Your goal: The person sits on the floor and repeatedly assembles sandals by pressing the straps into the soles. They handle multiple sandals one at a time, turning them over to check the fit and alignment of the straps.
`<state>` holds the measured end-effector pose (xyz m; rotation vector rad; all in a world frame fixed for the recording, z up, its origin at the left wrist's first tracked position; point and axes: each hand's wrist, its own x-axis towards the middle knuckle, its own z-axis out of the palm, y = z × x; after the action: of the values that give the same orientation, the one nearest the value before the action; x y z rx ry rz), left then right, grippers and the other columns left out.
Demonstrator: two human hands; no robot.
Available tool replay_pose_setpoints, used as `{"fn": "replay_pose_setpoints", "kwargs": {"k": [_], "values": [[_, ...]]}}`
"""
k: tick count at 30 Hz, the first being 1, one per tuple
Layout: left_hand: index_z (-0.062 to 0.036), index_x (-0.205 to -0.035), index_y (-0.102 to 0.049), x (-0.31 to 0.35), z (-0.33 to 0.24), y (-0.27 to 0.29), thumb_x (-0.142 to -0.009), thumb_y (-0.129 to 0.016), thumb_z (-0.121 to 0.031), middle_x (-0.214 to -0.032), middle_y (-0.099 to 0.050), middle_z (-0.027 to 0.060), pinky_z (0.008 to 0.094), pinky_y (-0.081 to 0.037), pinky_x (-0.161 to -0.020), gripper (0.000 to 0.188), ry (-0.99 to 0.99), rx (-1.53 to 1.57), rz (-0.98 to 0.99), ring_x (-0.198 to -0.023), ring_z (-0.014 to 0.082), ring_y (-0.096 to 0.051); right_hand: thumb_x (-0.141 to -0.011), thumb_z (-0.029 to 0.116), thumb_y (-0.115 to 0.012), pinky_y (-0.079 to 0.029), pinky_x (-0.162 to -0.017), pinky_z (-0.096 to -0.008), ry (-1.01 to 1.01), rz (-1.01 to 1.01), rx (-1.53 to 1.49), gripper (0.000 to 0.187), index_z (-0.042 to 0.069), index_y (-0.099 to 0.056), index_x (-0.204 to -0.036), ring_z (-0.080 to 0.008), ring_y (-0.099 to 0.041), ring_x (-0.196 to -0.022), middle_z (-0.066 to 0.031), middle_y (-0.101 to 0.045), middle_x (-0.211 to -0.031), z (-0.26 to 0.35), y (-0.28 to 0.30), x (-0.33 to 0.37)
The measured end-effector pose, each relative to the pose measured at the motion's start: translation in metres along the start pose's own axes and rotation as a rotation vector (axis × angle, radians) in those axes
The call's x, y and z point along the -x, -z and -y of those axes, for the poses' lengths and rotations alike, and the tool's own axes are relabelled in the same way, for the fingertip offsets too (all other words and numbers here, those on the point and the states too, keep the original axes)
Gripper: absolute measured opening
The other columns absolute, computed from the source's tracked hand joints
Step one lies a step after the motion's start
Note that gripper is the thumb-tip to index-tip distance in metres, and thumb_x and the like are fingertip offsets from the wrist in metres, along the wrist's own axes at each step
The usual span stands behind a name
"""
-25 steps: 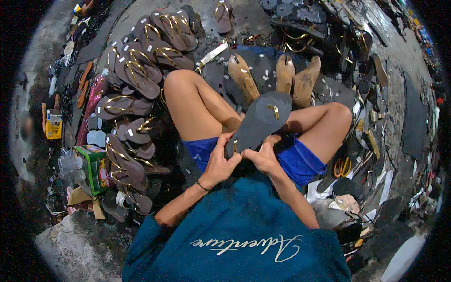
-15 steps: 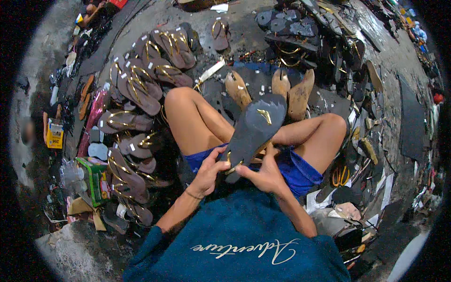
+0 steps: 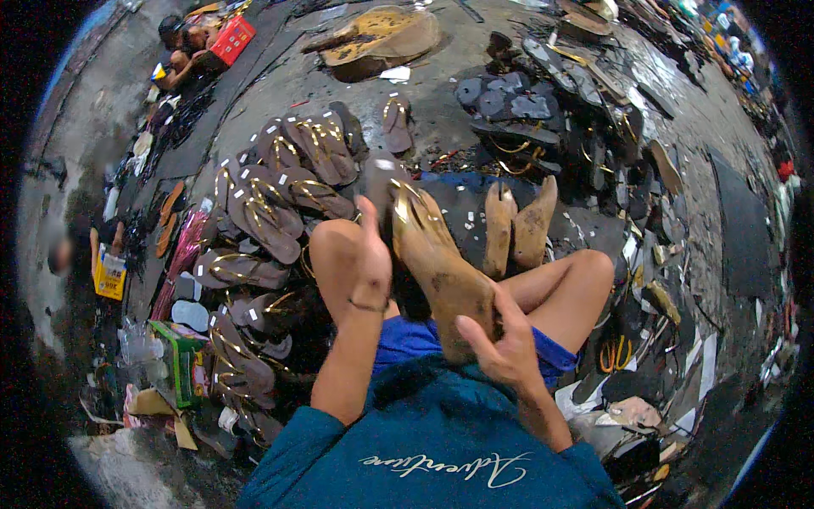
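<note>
A wooden foot form (image 3: 449, 284) lies over my lap, its toes pointing away from me. On it sits a dark thong sandal (image 3: 383, 182) with gold straps and a white patch near the toe end. My right hand (image 3: 509, 339) is wrapped round the heel end of the form, thumb on top. Along the sandal's left edge, my left hand (image 3: 373, 259) is held out straight with its thumb extended; its other fingers are mostly hidden, and whether it touches the sandal is unclear. Two more wooden foot forms (image 3: 534, 225) stand beyond my right leg.
Many gold-strapped sandals (image 3: 264, 212) lie heaped on the left. A green box (image 3: 180, 360) and a yellow pack (image 3: 110, 273) are farther left. Dark soles (image 3: 509, 97) are piled at the far right, scissors with orange handles (image 3: 616, 355) near my right knee. Another person (image 3: 180, 59) holds a red box.
The sandal and form have turned over: the dark sole faced up, now the straps and wooden form do. My right hand shifted to the heel; my left moved forward. The view has tilted up.
</note>
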<state>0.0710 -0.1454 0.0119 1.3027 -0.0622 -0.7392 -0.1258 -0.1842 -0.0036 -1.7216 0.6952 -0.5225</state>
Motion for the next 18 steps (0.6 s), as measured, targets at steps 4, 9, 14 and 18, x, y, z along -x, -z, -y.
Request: {"fn": "replay_pose_setpoints", "kwargs": {"k": [4,9,14,18], "values": [[0.0006,-0.129,-0.05,-0.053,-0.009,0.059,-0.093,-0.038,-0.065,-0.113,-0.064,0.0198,0.0407,-0.053,-0.089,0.076,-0.027,0.324,0.408,-0.099,0.0272,-0.065,-0.084,0.018,-0.066,-0.045,-0.096,-0.0392,-0.085,-0.02,-0.044,0.051,-0.003,-0.051,-0.128,-0.0304,-0.06,-0.11,-0.02,-0.061,-0.118,-0.036,0.018,-0.005],[-0.002,-0.131,-0.05,-0.016,0.047,0.046,-0.095,-0.047,-0.055,-0.112,-0.063,0.0139,0.0306,-0.055,-0.082,0.064,0.044,-0.11,0.041,-0.093,0.0216,-0.066,-0.085,0.011,-0.064,-0.049,-0.086,-0.0405,0.128,-0.178,0.282,0.041,-0.002,-0.054,-0.122,-0.0376,-0.061,-0.1,-0.0202,-0.061,-0.108,-0.115,-0.008,-0.066],[-0.0004,-0.138,-0.039,0.015,0.04,0.019,-0.094,-0.052,-0.051,-0.122,-0.059,0.0123,0.0323,-0.053,-0.088,0.069,0.358,0.335,0.56,-0.105,0.023,-0.062,-0.082,0.012,-0.071,-0.046,-0.094,-0.0382,0.321,-0.004,0.088,0.036,0.004,-0.061,-0.115,-0.0292,-0.058,-0.112,-0.0178,-0.062,-0.114,-0.026,0.01,-0.117],[-0.0003,-0.137,-0.038,0.025,0.068,0.027,-0.088,-0.067,-0.029,-0.128,-0.053,0.0125,0.0334,-0.051,-0.089,0.064,0.096,-0.019,0.373,-0.114,0.02,-0.056,-0.077,0.018,-0.077,-0.044,-0.097,-0.0399,0.326,0.243,0.178,0.033,0.005,-0.067,-0.105,-0.0304,-0.058,-0.115,-0.0165,-0.061,-0.12,-0.038,0.002,-0.149]]}}
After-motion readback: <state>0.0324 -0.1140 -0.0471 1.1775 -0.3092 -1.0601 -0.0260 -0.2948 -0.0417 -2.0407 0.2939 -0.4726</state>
